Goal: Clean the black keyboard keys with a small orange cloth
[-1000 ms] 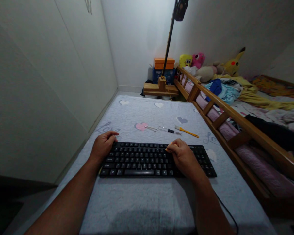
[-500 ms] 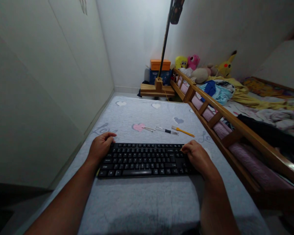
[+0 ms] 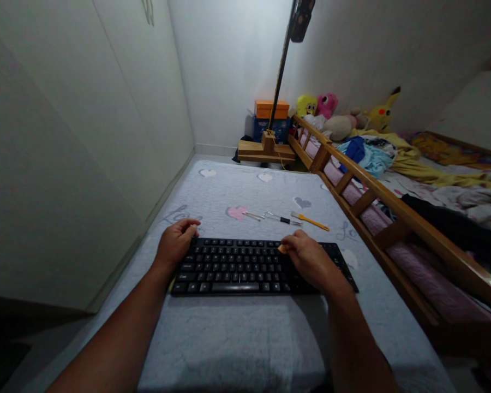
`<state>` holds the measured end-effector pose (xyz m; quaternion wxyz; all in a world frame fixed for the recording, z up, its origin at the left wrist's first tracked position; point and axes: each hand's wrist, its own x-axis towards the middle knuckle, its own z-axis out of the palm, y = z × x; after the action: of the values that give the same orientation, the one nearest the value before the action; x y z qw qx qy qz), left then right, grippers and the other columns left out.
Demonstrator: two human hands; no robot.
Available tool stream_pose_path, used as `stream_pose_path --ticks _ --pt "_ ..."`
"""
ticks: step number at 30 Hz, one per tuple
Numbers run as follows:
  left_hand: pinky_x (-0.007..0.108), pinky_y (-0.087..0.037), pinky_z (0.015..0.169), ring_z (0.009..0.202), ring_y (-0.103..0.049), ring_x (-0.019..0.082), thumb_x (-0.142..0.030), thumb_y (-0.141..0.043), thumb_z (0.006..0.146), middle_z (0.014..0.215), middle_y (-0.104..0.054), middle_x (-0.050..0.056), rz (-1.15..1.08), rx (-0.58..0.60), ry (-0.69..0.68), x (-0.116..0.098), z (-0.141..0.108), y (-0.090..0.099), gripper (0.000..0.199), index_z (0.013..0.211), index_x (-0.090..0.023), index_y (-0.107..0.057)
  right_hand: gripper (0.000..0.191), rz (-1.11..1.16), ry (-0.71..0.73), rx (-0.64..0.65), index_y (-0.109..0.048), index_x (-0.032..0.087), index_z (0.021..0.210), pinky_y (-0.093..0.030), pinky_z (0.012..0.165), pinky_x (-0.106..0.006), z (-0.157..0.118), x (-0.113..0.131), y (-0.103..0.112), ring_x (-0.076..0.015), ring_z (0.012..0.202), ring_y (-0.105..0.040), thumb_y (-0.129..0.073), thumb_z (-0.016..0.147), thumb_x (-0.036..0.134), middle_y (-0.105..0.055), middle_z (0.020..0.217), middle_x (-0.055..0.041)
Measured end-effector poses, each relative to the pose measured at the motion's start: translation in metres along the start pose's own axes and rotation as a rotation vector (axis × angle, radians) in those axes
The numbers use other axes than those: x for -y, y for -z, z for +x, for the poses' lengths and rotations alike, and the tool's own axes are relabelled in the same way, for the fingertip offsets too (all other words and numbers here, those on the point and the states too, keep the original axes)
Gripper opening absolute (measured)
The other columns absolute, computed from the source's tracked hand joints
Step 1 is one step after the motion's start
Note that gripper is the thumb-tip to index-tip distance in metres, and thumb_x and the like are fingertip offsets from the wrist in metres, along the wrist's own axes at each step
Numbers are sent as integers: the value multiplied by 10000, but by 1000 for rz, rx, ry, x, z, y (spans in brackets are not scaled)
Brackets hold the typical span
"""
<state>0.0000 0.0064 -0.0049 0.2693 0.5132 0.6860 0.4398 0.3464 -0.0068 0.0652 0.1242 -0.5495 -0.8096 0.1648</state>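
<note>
Black keyboard [image 3: 233, 267]: left hand [image 3: 174, 244] half-curled against left end (firmness of grip unclear); right hand [image 3: 305, 255] pinching small orange piece [image 3: 282, 249].

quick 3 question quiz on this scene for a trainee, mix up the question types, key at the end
1. What colour is the small piece pinched in the right hand? a) green b) orange c) blue
2. True or false: both hands are at the left end of the keyboard.
3. Fill in: the black-gripped tool lies between the thin white sticks and the ____.

Key:
1. b
2. False: only the left hand is there; the other is over the right part.
3. yellow-handled brush
</note>
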Motion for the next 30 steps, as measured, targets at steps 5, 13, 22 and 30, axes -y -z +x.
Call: stream_pose_path --ticks 5,13,22,30 --pt "290 -419 605 631 -581 187 -476 -581 753 694 -644 3 -11 34 -13 1 -1 0 389 950 -165 -707 244 17 24 -70 -688 152 1062 -438 846 -282 22 17 -21 -190 937 -593 -473 957 110 -618 1007 -93" --pt "275 -383 593 600 -525 159 -464 -605 745 650 -558 -30 18 42 -44 7 -1 -3 372 942 -168 -712 254 -21 47 -16 -730 149 923 -441 835 -279 19 10 -30 -181 899 -578 -482 947 100 -594 952 -86" --pt "275 -392 576 593 -548 168 -433 -586 745 661 -628 -15 5 33 -9 4 -3 -2 353 949 -177 -720 199 108 159 -77 -721 170 944 -454 819 -274 16 21 -36 -164 879 -571 -538 924 92 -578 943 -59" --pt "284 -400 591 607 -554 175 -444 -580 746 655 -612 -12 21 41 -34 4 -1 -1 368 949 -169 -716 214 60 189 37 -705 164 826 -446 765 -274 9 30 -34 -158 815 -575 -554 832 12 -580 903 -51"
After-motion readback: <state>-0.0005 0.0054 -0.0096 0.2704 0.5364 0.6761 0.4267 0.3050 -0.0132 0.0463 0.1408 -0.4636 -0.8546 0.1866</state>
